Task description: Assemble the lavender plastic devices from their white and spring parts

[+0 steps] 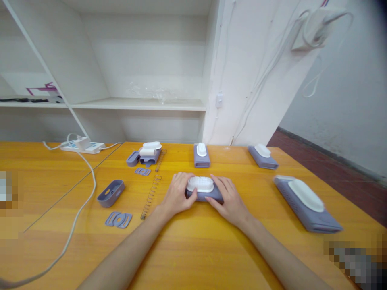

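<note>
A grey plastic case lies on the table in front of me, with a white oval brush on top, nubs facing up. My left hand closes round its left end, thumb against the front near the brush. At the right end, my right hand grips the same case between thumb and fingers. Left of my hands lie a long coil spring, a grey oval frame and flat grey plates with cut-outs. The case's underside and far side are hidden.
Similar grey cases with white tops stand at the back, back right and right. More parts and a second spring sit at back left. A power strip trails a white cable across the left.
</note>
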`<state>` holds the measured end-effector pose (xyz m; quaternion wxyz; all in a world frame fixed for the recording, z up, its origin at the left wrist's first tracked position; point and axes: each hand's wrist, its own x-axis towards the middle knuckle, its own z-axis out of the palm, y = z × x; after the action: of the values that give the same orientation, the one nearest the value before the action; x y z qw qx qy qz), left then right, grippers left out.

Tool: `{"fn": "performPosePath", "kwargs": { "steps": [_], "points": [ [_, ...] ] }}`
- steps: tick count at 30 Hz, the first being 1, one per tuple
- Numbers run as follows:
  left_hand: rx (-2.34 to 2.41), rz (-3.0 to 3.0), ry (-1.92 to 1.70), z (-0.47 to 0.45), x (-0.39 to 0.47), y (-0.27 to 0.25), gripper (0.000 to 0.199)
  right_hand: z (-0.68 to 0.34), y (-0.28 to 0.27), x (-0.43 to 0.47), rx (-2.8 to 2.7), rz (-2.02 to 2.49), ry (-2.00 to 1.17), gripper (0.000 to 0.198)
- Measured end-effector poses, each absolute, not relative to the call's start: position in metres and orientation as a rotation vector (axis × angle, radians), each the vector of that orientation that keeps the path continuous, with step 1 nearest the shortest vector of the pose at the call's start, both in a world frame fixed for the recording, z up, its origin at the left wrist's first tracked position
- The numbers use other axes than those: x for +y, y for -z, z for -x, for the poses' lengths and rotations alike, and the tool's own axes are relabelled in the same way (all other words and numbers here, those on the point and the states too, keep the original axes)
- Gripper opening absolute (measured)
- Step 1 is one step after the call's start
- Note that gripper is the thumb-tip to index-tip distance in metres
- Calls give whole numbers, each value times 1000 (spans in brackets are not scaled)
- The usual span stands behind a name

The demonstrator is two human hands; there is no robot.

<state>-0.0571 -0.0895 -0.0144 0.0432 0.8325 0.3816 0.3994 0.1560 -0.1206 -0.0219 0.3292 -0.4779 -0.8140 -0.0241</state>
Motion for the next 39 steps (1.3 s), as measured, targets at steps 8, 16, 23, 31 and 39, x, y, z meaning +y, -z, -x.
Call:
{"fn": "performPosePath", "kwargs": {
  "steps": [8,16,23,31,39],
  "points": [
    [1492,-2469,-1248,57,-82,20,30,-156,19,-122,-2176,1292,-11,71],
    [1664,-2392,-1137,55,-78,22,50,-156,20,-122,-2167,1241,-20,67],
    [1656,-2349,-1122,55,-77,22,69,-159,25,-120,-2162,1174,-34,58],
    [1626,-2293,-1234,58,-75,23,59,-160,25,-121,-2184,1156,-57,60],
    [1443,-2220,-1336,63,-67,31,51,-163,26,-121,-2192,1144,-139,60]
  ]
}}
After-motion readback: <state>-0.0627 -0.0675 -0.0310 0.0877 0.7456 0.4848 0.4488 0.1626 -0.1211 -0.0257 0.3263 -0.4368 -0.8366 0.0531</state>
